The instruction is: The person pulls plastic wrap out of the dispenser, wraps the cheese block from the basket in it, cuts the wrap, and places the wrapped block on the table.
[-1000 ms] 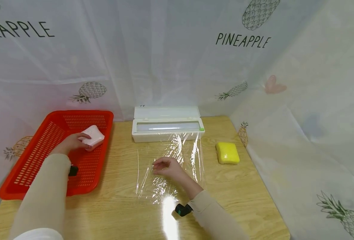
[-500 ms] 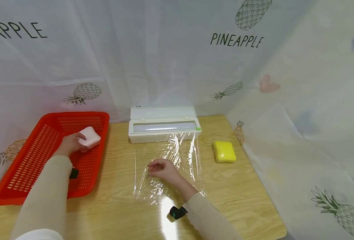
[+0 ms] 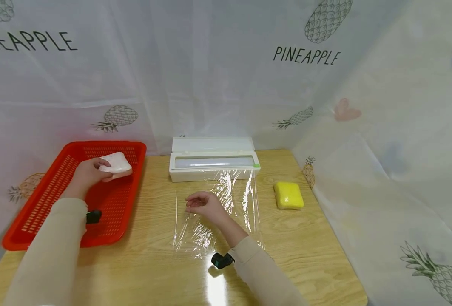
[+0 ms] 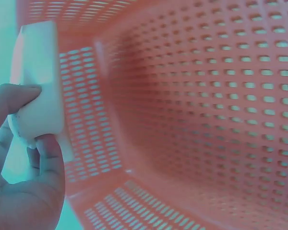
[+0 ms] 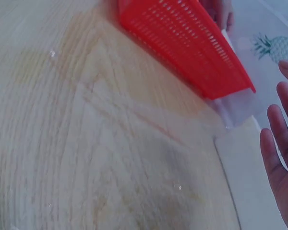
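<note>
My left hand [image 3: 86, 175] grips a pale pinkish-white block [image 3: 116, 164] inside the red basket [image 3: 134, 199]. In the left wrist view the thumb lies on one face of the block [image 4: 41, 57] and curled fingers hold its lower end. My right hand [image 3: 207, 207] hovers over a sheet of clear cling film [image 3: 218, 221], fingers loosely bent with nothing between them. That film runs forward from a white cling film dispenser [image 3: 214, 174], whose lid stands raised. In the right wrist view the fingers of the right hand [image 5: 285, 139] are spread apart.
A yellow block [image 3: 288, 195] sits on the wooden table [image 3: 306, 255] at the right. Behind the dispenser hangs a pineapple-print curtain [image 3: 210, 85], which also runs along the right side. The basket's perforated walls surround the left hand.
The left hand has raised the pale block a little and tilted it toward the basket's back. My right hand has shifted slightly left and away over the film. The head view has swayed slightly.
</note>
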Demonstrator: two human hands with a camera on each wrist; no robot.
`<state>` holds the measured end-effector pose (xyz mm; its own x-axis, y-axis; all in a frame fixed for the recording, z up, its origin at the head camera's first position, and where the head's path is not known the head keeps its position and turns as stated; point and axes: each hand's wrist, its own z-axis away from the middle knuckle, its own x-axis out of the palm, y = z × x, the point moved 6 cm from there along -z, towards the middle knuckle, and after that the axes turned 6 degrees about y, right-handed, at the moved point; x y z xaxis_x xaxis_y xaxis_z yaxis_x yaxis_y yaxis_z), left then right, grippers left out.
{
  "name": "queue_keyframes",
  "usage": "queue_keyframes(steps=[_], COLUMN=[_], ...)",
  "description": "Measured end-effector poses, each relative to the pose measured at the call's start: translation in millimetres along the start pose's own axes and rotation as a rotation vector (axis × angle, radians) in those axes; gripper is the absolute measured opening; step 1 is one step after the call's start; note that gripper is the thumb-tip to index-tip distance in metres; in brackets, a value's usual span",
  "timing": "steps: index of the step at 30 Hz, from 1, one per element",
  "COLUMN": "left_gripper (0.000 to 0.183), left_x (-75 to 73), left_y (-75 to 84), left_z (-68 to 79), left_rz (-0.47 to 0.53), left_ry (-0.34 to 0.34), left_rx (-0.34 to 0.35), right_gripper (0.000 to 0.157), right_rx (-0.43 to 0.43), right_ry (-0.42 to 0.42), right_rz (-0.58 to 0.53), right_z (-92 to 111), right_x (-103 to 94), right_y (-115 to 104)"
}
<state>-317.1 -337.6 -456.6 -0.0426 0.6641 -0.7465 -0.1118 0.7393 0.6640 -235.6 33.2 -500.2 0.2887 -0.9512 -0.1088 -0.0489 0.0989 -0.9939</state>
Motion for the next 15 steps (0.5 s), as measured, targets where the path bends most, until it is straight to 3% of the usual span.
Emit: queue_keyframes(steps=[7, 9, 15], left_gripper=[0.044, 0.042, 0.038], left_x=[-18.1, -17.6, -4.1], left_y=[34.0, 44.2, 76.4], left_z=[14.3, 20.5, 45.0], left_rz=[0.056, 0.075, 0.124], left_ry=[0.083, 0.097, 0.116], left_rx=[0.02, 0.021, 0.057], right_gripper=[0.027, 0.028, 0.032], right_rx=[0.014, 0.019, 0.036], right_ry=[0.018, 0.039, 0.117], right_rz=[-0.025, -0.044, -0.112], right_z=[8.1, 11.4, 14.4], right_x=[1.6, 0.9, -3.5], right_y=[-26.2, -30.5, -16.4])
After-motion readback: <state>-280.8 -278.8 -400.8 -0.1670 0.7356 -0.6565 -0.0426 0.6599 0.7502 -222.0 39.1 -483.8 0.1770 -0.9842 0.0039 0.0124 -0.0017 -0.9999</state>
